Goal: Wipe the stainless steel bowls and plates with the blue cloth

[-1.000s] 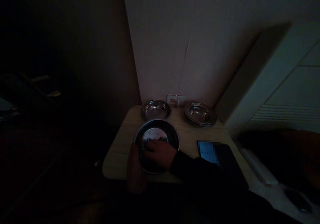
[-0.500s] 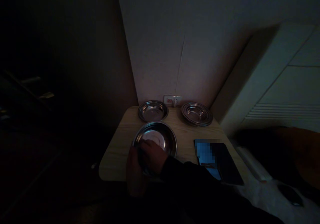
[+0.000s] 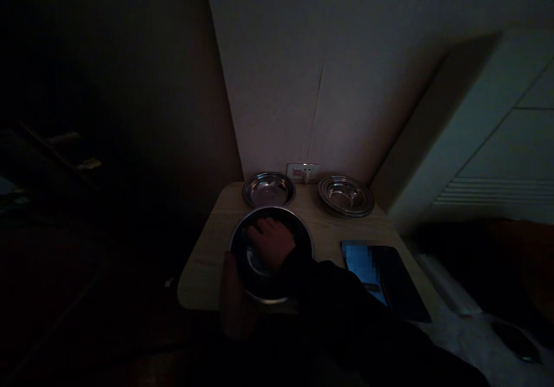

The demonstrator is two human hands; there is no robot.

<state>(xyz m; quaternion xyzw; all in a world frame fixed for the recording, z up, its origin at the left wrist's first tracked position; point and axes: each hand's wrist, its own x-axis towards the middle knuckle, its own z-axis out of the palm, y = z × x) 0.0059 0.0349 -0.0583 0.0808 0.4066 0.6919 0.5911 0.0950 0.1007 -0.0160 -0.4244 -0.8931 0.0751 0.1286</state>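
A large round steel basin (image 3: 303, 231) stands at the front of the small wooden table. My left hand (image 3: 234, 295) grips its left rim, the fingers mostly lost in shadow. Inside the basin is my right hand (image 3: 272, 241), back of the hand up and fingers bent down towards the inner wall. Something dark seems to lie under those fingers, but the dim light hides what it is. Behind the basin sits a shallow steel dish (image 3: 269, 191). A stack of steel dishes (image 3: 346, 196) stands at the back right.
A dark tablet or folder (image 3: 402, 283) lies on the table's right side, with a lit phone (image 3: 361, 266) on it. A wall socket (image 3: 303, 172) with a plug is behind the dishes. The wooden tabletop (image 3: 203, 271) has rounded corners. White bedding (image 3: 467, 341) borders the right.
My right hand has moved from the basin's near-left rim, beside my left hand, further into the basin. My left hand stays at the left rim. The view has shifted slightly.
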